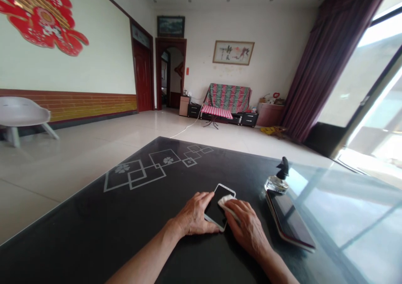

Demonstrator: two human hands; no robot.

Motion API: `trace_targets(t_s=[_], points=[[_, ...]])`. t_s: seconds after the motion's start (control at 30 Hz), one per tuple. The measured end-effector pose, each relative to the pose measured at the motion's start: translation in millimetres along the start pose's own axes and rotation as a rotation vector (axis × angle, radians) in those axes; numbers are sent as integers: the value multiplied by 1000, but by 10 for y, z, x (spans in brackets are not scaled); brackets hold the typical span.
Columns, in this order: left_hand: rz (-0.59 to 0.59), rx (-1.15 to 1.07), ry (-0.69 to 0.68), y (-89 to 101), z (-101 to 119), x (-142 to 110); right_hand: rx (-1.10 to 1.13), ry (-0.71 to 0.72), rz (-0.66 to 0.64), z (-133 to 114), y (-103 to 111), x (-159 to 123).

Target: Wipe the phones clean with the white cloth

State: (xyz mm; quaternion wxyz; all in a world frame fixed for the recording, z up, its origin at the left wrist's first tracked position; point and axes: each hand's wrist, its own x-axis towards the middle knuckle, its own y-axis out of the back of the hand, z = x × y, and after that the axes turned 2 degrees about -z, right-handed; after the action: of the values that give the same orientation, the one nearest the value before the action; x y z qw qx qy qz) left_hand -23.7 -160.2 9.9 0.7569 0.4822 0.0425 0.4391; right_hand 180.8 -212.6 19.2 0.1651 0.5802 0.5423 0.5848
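A white-edged smartphone (216, 207) with a dark screen lies face up on the black table (125, 233). My left hand (196, 215) grips its left side, the thumb along the lower edge and the fingers along the upper left. In my right hand (246, 223) is a folded white cloth (226, 200), pressed on the upper right part of the screen. The fingers of that hand are closed over the cloth and hide part of it.
Right of my hands, a clear spray bottle (277, 183) with a black pump head stands by a dark tablet-like device (290, 219) in a case. Pale square and flower patterns mark the table's far left. A white chair (23, 112) is beyond at left.
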Motion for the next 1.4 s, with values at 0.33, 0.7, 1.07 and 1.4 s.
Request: trace_targets(t_s=[0.33,0.7,1.07,1.4], points=[[-50,-55,83,31,28,0,-34,11,-47,20,-65,229],[-72,-68,121,52,44,18,-140,-75,-101,56,-219,611],[-25,-163,148,39,42,12,-10,50,-163,-249,-8,179],[41,-141,93,7,-22,15,-157,-80,-90,101,-211,632]])
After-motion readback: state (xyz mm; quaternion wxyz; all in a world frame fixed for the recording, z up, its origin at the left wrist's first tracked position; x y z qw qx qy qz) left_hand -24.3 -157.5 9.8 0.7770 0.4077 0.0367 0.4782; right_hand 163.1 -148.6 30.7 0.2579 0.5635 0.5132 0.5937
